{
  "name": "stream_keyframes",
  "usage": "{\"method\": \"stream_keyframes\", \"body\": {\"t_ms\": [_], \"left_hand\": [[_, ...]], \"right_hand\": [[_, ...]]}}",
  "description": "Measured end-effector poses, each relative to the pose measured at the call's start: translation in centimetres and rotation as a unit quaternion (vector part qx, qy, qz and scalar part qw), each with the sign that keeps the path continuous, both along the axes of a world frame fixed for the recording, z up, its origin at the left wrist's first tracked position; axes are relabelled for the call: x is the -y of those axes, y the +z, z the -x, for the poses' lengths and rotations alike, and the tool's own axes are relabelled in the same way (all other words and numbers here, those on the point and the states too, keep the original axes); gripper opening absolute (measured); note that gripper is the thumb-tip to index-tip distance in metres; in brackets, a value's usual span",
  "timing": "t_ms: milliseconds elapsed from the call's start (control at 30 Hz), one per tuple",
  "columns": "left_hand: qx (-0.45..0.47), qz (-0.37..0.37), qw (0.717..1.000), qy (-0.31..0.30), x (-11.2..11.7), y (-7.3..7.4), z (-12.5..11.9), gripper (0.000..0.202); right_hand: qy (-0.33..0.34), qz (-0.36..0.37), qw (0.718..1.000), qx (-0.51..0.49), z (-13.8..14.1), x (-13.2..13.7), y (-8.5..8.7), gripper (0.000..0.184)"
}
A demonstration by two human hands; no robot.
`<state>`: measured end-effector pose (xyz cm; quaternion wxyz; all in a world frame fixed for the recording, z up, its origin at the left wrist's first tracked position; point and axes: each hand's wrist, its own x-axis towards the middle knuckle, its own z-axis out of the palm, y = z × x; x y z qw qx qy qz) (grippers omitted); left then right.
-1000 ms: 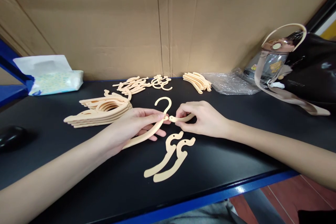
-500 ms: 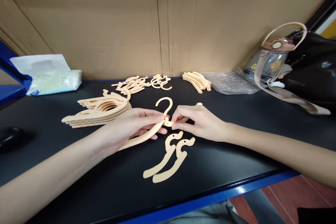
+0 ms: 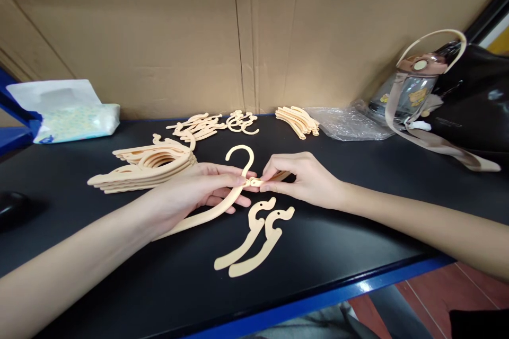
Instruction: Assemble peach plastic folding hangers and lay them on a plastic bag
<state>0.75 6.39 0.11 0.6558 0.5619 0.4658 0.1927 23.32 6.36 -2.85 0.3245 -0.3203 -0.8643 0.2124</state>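
My left hand (image 3: 210, 188) pinches a cream plastic hanger piece (image 3: 214, 212) whose hook stands up above the thumb and whose curved arm slopes down to the left. My right hand (image 3: 298, 177) grips a cream hanger arm (image 3: 256, 183) near its end, most of it hidden behind the fingers. The two pieces' ends meet between my fingertips; whether they are joined I cannot tell. Below the hands lie two flat curved hanger arms (image 3: 258, 257), side by side, each with a small hole near its top.
A stack of hangers (image 3: 147, 175) lies at the left. Along the back are loose arm pieces (image 3: 199, 127), hooks (image 3: 242, 122) and bundled arms (image 3: 298, 121). Also there: a tissue pack (image 3: 75, 119), clear plastic bag (image 3: 350, 124), water bottle (image 3: 413, 90), black bag (image 3: 477, 106) and mouse (image 3: 14, 209).
The hook piece in my left hand has shifted slightly left and its arm lies lower. My right hand's piece has turned a little. The two loose arms stay put.
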Motion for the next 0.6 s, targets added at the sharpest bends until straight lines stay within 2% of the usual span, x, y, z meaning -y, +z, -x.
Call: {"method": "stream_keyframes", "body": {"t_ms": [300, 600], "left_hand": [[0.006, 0.007, 1.0, -0.014, -0.01, -0.14, 0.25, 0.031], [-0.018, -0.005, 0.999, -0.05, -0.2, -0.01, -0.04, 0.026]], "right_hand": [[0.018, -0.016, 1.0, -0.002, -0.11, -0.18, -0.03, 0.011], [0.046, -0.029, 0.998, -0.012, -0.28, -0.4, -0.26, 0.01]]}}
